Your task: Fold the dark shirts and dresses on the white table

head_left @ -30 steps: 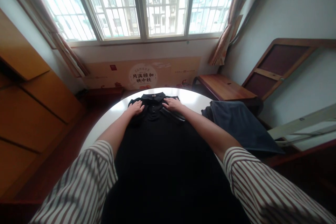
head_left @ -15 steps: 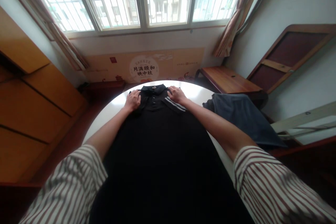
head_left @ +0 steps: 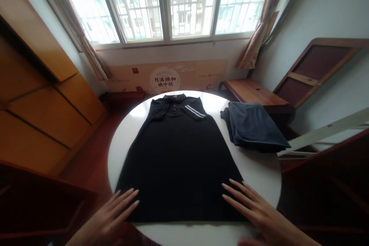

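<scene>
A black polo shirt (head_left: 178, 150) lies flat on a round white table (head_left: 259, 169), collar toward the window, with white stripes on one folded sleeve. My left hand (head_left: 111, 215) rests open at the shirt's near left hem corner, fingers stretched out. At the near right hem corner my right hand (head_left: 253, 207) lies open with its fingers spread flat on the fabric edge.
A folded dark blue garment (head_left: 253, 127) sits on the table's right side. Beyond it stand a wooden bench (head_left: 253, 94) and a leaning wooden frame (head_left: 317, 69). Wooden cabinets (head_left: 43, 111) line the left wall. A printed cardboard panel (head_left: 167, 77) leans under the window.
Both hands have drawn back from the collar to the shirt's near hem. My arms and striped sleeves have left the view, and the whole shirt now shows.
</scene>
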